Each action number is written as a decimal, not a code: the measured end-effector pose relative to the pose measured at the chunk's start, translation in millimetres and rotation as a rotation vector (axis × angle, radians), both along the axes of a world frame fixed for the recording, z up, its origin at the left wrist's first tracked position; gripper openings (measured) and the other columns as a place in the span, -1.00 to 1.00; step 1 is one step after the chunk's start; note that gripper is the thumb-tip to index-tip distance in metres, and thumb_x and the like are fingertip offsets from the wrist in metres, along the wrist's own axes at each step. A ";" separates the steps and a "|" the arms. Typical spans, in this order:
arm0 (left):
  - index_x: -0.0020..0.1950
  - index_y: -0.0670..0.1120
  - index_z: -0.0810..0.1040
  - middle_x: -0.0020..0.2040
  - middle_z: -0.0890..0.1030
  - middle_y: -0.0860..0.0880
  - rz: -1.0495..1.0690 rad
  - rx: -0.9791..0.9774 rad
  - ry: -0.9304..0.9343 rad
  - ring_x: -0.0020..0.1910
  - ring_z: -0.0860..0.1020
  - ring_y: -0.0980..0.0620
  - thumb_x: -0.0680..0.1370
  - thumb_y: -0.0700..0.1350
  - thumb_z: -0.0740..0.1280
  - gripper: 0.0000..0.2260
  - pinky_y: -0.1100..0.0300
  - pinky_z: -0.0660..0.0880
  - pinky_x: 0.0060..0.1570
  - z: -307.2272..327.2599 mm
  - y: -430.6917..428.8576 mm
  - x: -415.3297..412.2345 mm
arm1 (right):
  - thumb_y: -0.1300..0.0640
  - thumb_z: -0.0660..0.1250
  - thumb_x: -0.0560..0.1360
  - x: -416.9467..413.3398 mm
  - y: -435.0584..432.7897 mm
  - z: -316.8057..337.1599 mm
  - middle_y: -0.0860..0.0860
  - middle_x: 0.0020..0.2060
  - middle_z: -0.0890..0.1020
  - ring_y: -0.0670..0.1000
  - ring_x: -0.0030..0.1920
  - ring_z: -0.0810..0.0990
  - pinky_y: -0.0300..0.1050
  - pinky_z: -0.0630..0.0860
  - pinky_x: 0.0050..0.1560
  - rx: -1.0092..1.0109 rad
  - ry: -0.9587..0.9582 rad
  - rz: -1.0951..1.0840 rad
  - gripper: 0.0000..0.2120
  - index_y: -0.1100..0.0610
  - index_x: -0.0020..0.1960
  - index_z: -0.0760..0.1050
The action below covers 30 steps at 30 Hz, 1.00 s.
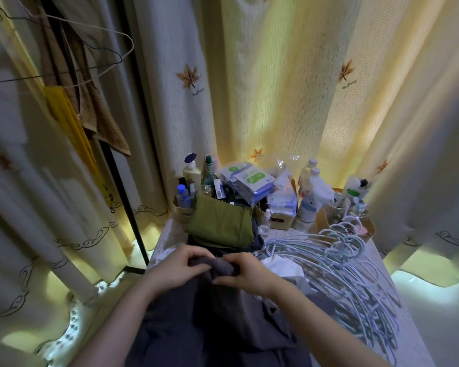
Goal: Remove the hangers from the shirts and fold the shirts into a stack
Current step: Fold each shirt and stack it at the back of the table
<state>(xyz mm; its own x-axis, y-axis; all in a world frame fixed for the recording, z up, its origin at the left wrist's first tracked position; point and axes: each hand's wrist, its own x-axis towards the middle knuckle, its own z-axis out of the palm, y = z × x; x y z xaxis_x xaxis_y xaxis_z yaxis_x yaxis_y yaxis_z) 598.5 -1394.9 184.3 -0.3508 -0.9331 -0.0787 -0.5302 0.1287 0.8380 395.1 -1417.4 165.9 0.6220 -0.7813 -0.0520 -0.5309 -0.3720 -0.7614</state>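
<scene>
A dark grey shirt [217,321] hangs bunched in front of me over the near end of the table. My left hand [178,266] and my right hand [247,274] both pinch its top edge, close together. Behind them lies a stack of folded shirts with an olive green shirt [220,223] on top and dark ones under it. A pile of light blue wire hangers [337,266] covers the right half of the table. I cannot tell whether a hanger is inside the grey shirt.
Bottles [194,176], packets and small bins [278,218] crowd the table's [167,234] far end. Curtains [276,75] surround the table. At the left a black rack pole [127,197] carries wire hangers [90,49], a brown towel and a yellow cloth.
</scene>
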 end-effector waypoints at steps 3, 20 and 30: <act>-0.20 0.13 0.62 -0.09 0.67 0.14 0.126 -0.073 0.064 -0.07 0.60 0.24 0.50 -0.33 0.33 -0.67 0.42 0.45 -0.02 19.4 -1.2 16.7 | 0.03 0.50 0.39 -29.7 -6.4 6.0 -0.05 -0.29 0.64 -0.23 -0.30 0.44 -0.24 0.41 -0.20 0.009 0.014 0.034 -0.71 0.21 -0.05 0.57; -0.23 0.03 0.68 -0.27 0.63 -0.01 0.074 -0.047 0.039 -0.25 0.55 0.21 0.38 -0.03 0.48 -0.96 0.31 0.44 -0.20 54.6 -1.3 17.1 | 0.02 0.51 0.37 -110.8 -12.9 66.6 -0.14 -0.46 0.43 -0.17 -0.41 0.38 -0.36 0.30 -0.36 -0.079 0.401 -0.045 -0.77 0.07 -0.33 0.51; -0.30 0.12 0.66 -0.36 0.57 0.17 0.319 -0.332 0.262 -0.31 0.48 0.32 0.38 -0.07 0.42 -0.90 0.50 0.36 -0.27 91.1 -1.8 20.8 | -0.03 0.42 0.38 -117.4 -4.1 87.9 0.07 -0.30 0.61 -0.05 -0.25 0.55 -0.27 0.42 -0.24 0.188 -0.528 -0.418 -0.66 0.27 -0.16 0.57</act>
